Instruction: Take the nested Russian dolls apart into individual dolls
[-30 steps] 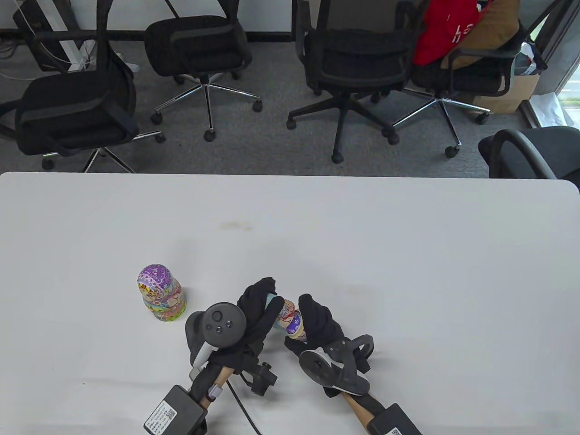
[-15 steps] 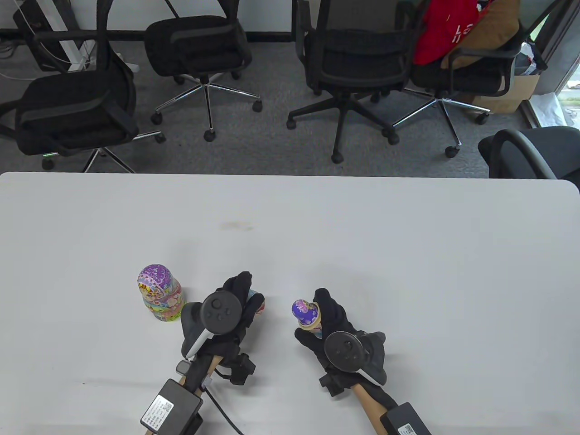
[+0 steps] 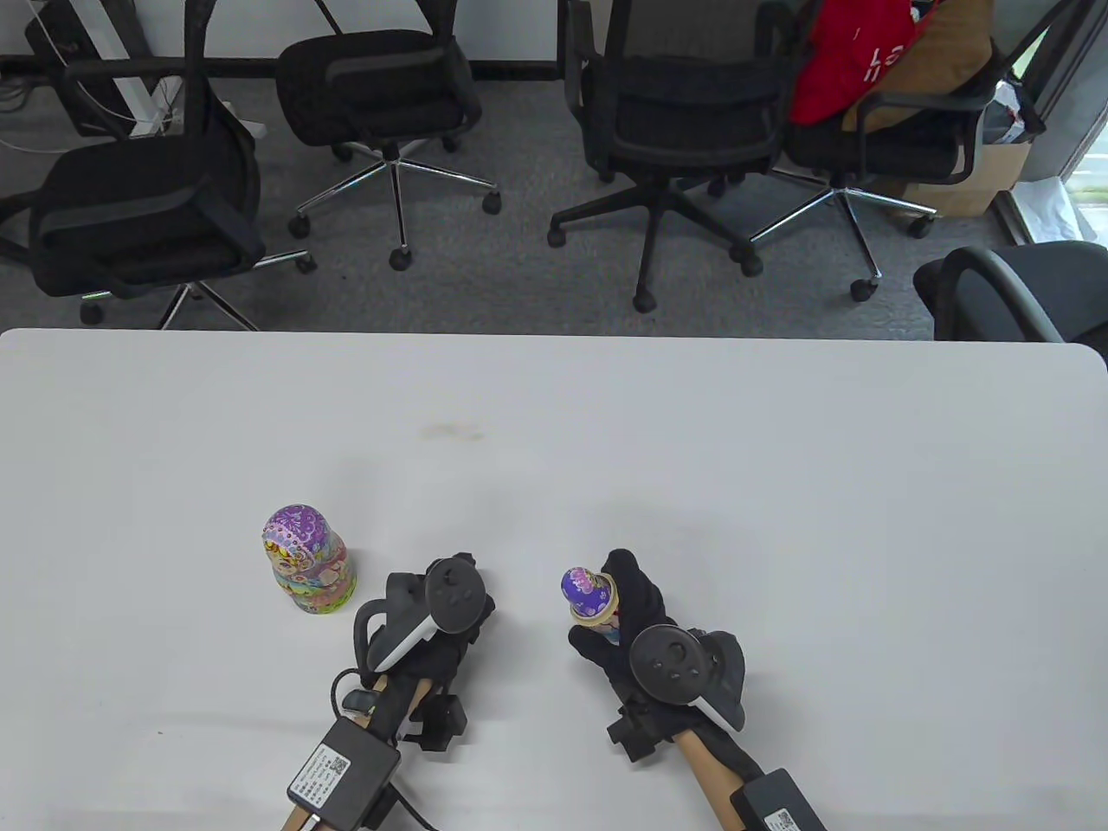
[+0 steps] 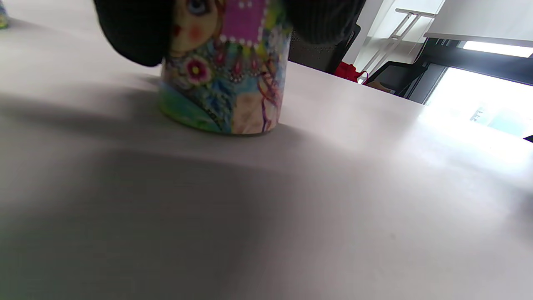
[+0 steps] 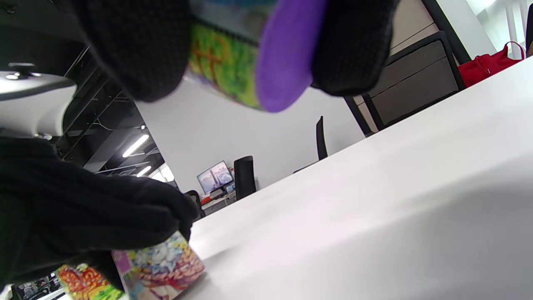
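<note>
- Your left hand (image 3: pixel 437 636) curls down over the doll's lower half (image 4: pixel 222 79); fingers (image 4: pixel 133 29) wrap its upper edge. That piece stands upright on the white table (image 3: pixel 779 485), long axis vertical, base flat on the surface. From the table view the tracker hides it.
- Your right hand (image 3: pixel 636 628) grips the purple-topped doll piece (image 3: pixel 589 593) between thumb and fingers, clear of the table. Its long axis is near vertical, rounded purple head up.
- Right wrist view: the purple underside of that piece shows, tilted, between your fingertips (image 5: pixel 349 46).
- Both hands are apart, each with its own piece.
- Large doll (image 3: pixel 307 561) stands upright, assembled, just left of your left hand, not touching.
- Office chairs (image 3: pixel 675 112) and a red bag (image 3: pixel 844 52) stand beyond the far table edge.
</note>
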The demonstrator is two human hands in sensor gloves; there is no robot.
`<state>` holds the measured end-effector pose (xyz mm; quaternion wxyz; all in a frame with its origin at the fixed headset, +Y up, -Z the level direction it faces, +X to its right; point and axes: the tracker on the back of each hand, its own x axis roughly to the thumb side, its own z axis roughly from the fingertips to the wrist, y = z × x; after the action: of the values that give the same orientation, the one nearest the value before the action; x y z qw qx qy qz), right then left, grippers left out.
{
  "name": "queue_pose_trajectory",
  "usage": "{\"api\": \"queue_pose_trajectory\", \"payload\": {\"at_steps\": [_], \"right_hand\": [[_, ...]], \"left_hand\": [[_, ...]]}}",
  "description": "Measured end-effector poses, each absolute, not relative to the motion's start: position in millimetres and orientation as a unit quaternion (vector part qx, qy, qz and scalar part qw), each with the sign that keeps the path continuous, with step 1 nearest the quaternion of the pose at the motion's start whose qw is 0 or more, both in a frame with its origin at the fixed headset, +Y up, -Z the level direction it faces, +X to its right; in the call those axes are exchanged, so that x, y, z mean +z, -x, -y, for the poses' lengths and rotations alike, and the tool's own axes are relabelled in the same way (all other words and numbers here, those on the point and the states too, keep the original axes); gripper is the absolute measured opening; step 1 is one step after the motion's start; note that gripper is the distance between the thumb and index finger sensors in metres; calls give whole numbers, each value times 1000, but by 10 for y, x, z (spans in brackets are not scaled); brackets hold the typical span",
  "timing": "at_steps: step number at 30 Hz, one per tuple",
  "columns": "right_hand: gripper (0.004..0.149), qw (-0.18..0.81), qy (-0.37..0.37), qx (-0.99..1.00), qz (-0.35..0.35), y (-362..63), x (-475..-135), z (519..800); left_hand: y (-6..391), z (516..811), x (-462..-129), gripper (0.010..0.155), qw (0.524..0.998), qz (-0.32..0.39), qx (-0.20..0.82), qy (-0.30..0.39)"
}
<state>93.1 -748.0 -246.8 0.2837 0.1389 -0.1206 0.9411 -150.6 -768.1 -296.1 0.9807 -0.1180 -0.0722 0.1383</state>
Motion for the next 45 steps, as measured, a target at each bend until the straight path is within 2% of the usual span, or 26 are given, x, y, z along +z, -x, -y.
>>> {"api": "queue_pose_trajectory", "payload": {"at_steps": [9,15,23,29,32,36,41,45], "right_hand": [[95,281,-142,942,118,-918,-2468,7485],[95,285,-145,942,100,-892,-2471,7508],[95,280,-158,943,81,-820,-2464,7538],[95,278,-167,943,74,-773,-2451,7548],[95,279,-169,942,73,-763,-2447,7551],[94,285,-173,940,73,-755,-2441,7559],[94,277,-184,940,76,-733,-2422,7554],[94,275,-193,939,76,-704,-2398,7549]], "left_hand": [[1519,7631,-2956,68,979,73,145,121],[1567,7322,-2906,70,975,82,196,71],[1541,6967,-2769,71,940,146,307,24],[1360,6988,-2706,72,913,188,356,71],[1249,7050,-2682,74,905,209,355,108],[1139,7123,-2656,75,906,223,339,124],[1085,7145,-2633,73,908,232,332,105],[1070,7132,-2610,66,909,236,337,60]]}}
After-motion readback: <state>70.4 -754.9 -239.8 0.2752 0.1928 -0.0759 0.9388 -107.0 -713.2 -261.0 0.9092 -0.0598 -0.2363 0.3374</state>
